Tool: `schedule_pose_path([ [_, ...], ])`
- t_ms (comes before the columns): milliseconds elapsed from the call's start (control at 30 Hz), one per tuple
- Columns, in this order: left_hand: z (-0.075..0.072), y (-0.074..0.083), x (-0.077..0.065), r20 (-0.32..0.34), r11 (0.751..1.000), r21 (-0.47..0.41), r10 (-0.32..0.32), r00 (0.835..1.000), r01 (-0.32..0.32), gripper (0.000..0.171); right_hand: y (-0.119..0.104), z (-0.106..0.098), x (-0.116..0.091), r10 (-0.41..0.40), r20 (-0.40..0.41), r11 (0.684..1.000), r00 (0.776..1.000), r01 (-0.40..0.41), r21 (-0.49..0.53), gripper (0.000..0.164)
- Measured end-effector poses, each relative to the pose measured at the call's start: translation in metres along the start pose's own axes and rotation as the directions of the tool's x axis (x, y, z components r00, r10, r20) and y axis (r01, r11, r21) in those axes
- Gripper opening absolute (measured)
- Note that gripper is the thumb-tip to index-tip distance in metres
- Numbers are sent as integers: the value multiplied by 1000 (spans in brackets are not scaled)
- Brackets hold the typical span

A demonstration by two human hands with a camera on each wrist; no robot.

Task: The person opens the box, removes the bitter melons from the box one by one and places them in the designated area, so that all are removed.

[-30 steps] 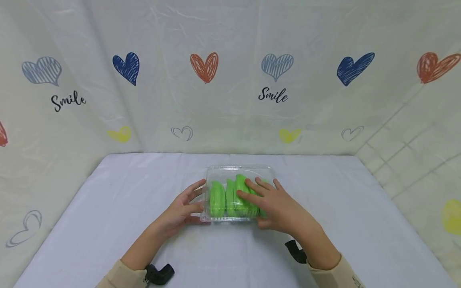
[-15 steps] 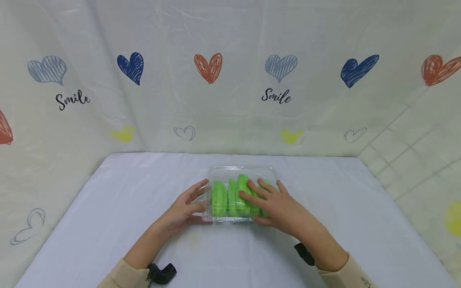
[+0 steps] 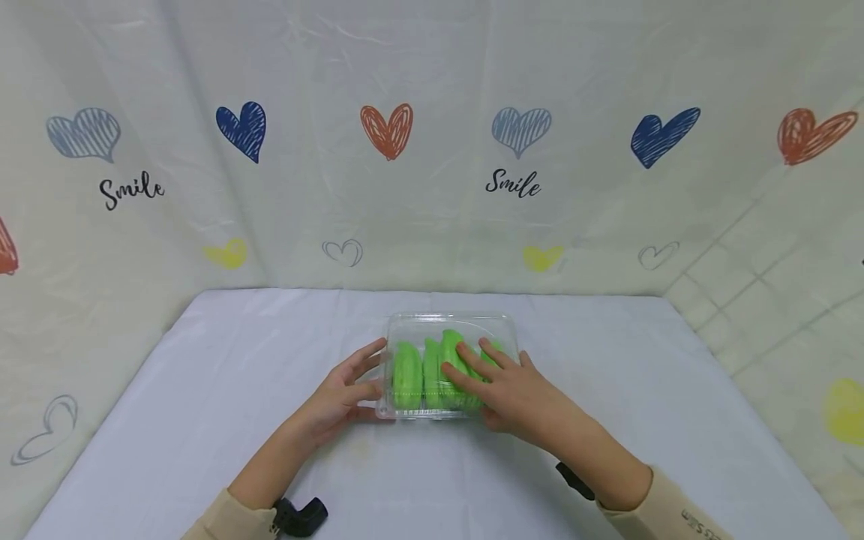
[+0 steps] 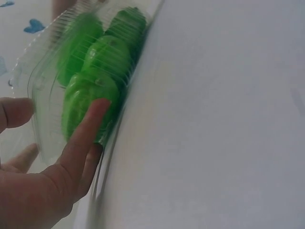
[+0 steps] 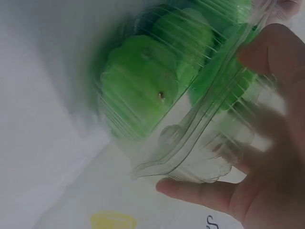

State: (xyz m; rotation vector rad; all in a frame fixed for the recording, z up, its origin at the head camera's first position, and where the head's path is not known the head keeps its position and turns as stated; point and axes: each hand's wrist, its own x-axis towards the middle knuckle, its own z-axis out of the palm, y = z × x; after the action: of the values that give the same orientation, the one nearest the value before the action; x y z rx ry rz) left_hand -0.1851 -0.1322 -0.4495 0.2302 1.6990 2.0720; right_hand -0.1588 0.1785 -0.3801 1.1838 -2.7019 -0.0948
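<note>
A clear plastic clamshell box sits on the table, its lid down. Several bright green, elongated, ridged pieces lie inside, side by side. My left hand stands at the box's left end, fingers spread along that side; in the left wrist view, one fingertip of the left hand overlaps the near green piece. My right hand lies over the right part of the lid with spread fingers, covering some green pieces. In the right wrist view, the fingers and thumb of the right hand are at the box's rim.
White cloth covers the table under the box. Behind and beside it hangs a pale curtain printed with hearts and "Smile". Black wrist-camera mounts, such as the left mount, stick out beside both forearms.
My right hand's fingers have shifted slightly over the lid and its forearm has swung a little to the right. The left hand and the box stay nearly in place.
</note>
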Motion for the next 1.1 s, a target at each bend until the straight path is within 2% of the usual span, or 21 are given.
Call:
schedule_pose_path([
  [233,0,0,1,4,1000,11,0,1000,0,81,-3,-2,3,11,11,999,1000,-11,-35,83],
  [467,3,0,1,-20,1000,24,-4,1000,5,79,2,6,0,-41,-116,989,992,24,-145,81],
  [567,4,0,1,-25,999,34,-2,1000,3,78,5,8,-1,-56,-143,988,988,35,-149,81],
  [667,4,0,1,-38,999,36,-10,999,11,77,4,7,0,-40,-133,993,990,25,-112,82],
  [800,3,0,1,-42,999,36,-11,999,13,77,-3,2,4,8,-81,998,997,-14,-66,82],
  [933,1,-1,1,-28,999,32,-5,1000,6,78,-12,2,8,36,-38,996,999,-38,-79,85],
  [1000,1,-1,1,-23,1000,25,-3,1000,3,77,-15,4,9,34,-45,995,998,-38,-89,89],
  [1100,1,-2,2,-25,1000,18,-7,1000,7,75,-15,7,9,4,-103,993,995,-16,-116,90],
])
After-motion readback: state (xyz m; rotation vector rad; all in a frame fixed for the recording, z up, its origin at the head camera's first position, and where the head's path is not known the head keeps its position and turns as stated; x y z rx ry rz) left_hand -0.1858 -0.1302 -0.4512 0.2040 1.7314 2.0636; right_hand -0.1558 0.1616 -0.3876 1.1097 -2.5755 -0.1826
